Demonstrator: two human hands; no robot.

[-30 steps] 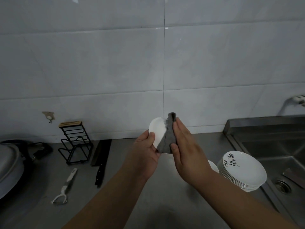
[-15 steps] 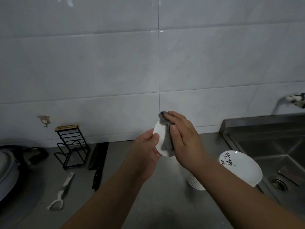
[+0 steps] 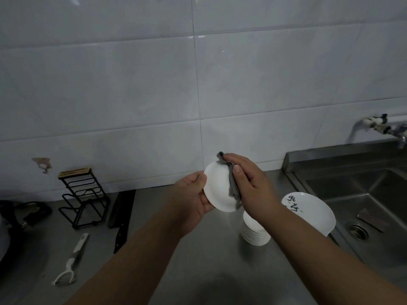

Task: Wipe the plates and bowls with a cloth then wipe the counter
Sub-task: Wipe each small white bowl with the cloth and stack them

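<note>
My left hand [image 3: 193, 194] grips the left rim of a small white dish [image 3: 217, 187], held on edge above the steel counter [image 3: 176, 249]. My right hand [image 3: 251, 183] pinches a grey cloth [image 3: 233, 188] over the dish's right rim, thumb in front and fingers behind. Below my right wrist stands a stack of small white dishes [image 3: 254, 233]. To its right sits a stack of larger white plates [image 3: 312, 211] with black brush writing on the top one.
A steel sink [image 3: 361, 194] with a drain and a wall tap [image 3: 383, 127] lies at the right. On the left of the counter are a black wire rack [image 3: 84, 197], a dark knife [image 3: 122, 214], a white peeler [image 3: 70, 263] and a pan at the edge.
The cloth has slid from the dish's middle to its right rim, and more of the white face now shows. Both hands stay at about the same height.
</note>
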